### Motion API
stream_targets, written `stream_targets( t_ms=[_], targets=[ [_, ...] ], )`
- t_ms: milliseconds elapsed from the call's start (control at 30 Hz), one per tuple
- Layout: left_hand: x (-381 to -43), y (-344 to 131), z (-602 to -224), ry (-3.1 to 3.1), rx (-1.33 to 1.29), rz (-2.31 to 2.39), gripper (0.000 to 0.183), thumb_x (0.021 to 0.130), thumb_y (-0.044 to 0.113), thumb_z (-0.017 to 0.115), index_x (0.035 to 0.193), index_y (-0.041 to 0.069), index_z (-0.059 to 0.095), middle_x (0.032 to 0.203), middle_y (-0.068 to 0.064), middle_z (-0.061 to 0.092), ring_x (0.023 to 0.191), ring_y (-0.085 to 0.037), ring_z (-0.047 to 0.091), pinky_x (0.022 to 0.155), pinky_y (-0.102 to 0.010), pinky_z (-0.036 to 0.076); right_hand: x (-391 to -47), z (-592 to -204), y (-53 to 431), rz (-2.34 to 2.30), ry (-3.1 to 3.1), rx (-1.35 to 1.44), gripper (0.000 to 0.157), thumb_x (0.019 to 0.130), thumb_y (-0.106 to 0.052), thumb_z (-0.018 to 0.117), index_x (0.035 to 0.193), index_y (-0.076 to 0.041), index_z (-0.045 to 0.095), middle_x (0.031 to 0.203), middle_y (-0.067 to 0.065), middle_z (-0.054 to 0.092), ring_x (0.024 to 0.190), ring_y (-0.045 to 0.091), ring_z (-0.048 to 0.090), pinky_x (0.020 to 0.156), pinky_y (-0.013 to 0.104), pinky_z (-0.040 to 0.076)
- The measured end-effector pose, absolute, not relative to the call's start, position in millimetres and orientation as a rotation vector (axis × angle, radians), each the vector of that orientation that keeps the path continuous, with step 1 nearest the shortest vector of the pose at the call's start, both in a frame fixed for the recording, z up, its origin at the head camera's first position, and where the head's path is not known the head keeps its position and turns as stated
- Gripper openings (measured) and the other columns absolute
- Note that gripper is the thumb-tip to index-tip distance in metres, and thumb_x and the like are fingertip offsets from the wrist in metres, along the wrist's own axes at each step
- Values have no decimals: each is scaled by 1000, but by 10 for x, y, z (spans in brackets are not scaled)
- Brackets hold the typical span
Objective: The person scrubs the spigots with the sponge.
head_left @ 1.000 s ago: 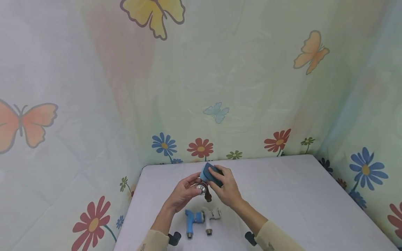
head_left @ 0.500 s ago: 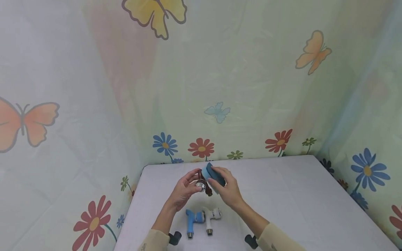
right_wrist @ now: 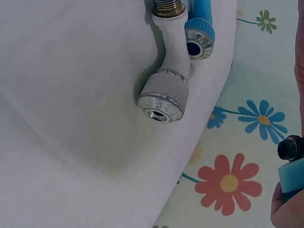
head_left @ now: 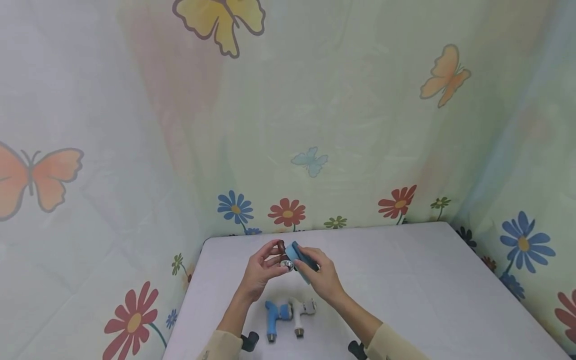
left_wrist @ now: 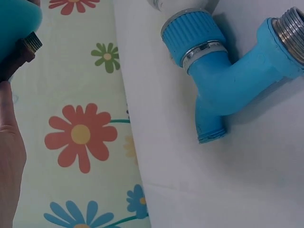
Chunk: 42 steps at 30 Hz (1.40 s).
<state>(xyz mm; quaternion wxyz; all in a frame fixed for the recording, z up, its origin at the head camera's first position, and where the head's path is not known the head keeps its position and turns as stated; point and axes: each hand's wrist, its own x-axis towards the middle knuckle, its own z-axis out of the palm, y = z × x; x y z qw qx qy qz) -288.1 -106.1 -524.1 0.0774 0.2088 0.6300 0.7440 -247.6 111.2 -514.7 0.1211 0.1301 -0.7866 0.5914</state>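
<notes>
I have my left hand [head_left: 258, 272] partly closed round a brown tap [head_left: 281, 246]; just beside it, my right hand [head_left: 326, 278] pinches a blue sponge [head_left: 292, 252] against the tap. I expect the tap stiff, fairly heavy, steadiest by its knob [head_left: 286, 265]; the sponge, soft and light.

A person [head_left: 366, 317] wears beige sleeves [head_left: 395, 345], each bearing a small dark mark [head_left: 205, 355], with black, rounded fittings [head_left: 250, 342] showing beside both cuffs [head_left: 231, 338].

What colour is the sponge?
The sponge is light blue and darker blue, clearest in the head view.
</notes>
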Motion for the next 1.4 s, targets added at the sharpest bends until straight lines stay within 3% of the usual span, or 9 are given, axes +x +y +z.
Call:
stream_targets(
  t_ms=[167, 333, 533, 1033, 1233, 1400],
  targets=[
    [-2878, -1066, -5235, 1887, 602, 2252, 82, 85, 4, 83, 156, 11, 43, 145, -23, 52, 131, -27, 63, 101, -34, 56, -2506, -5171, 1119, 1554, -2362, 349, 45, 96, -31, 75, 138, -16, 69, 137, 11, 64, 127, 35, 59, 100, 60, 53],
    [-2861, -1073, -5224, 1885, 592, 2265, 82, 86, 0, 82, 157, 10, 41, 150, -27, 51, 135, -30, 60, 105, -32, 53, -2528, -5262, 1142, 1245, -2448, 379, 46, 93, -28, 79, 136, -12, 70, 134, 15, 63, 123, 33, 56, 93, 54, 56],
    [-2840, -1074, -5223, 1926, 528, 2293, 80, 85, 3, 83, 155, 11, 43, 148, -23, 57, 137, -29, 58, 104, -29, 53, -2544, -5307, 1187, 963, -2483, 424, 47, 90, -28, 82, 133, -14, 72, 134, 16, 63, 118, 31, 56, 89, 48, 53],
    [-2913, -1112, -5264, 1778, 261, 2594, 67, 92, 1, 75, 150, 6, 44, 149, -23, 56, 130, -21, 64, 103, -29, 54, -2549, -5375, 1251, 947, -2456, 415, 51, 88, -27, 84, 135, -14, 70, 139, 16, 61, 124, 35, 55, 94, 53, 55],
    [-2917, -1099, -5276, 1702, 195, 2661, 68, 94, 8, 74, 152, 6, 38, 139, -18, 62, 121, -17, 67, 102, -30, 55, -2533, -5336, 1179, 1075, -2284, 639, 61, 88, -21, 85, 144, -19, 62, 149, 12, 52, 134, 31, 48, 95, 53, 58],
    [-2907, -1034, -5274, 1631, 244, 2647, 60, 98, 10, 67, 151, 3, 40, 138, -12, 60, 124, -16, 65, 105, -30, 53, -2523, -5244, 1080, 970, -2200, 836, 71, 83, -16, 89, 147, -19, 58, 152, 13, 48, 136, 31, 47, 97, 52, 58]
  ],
)
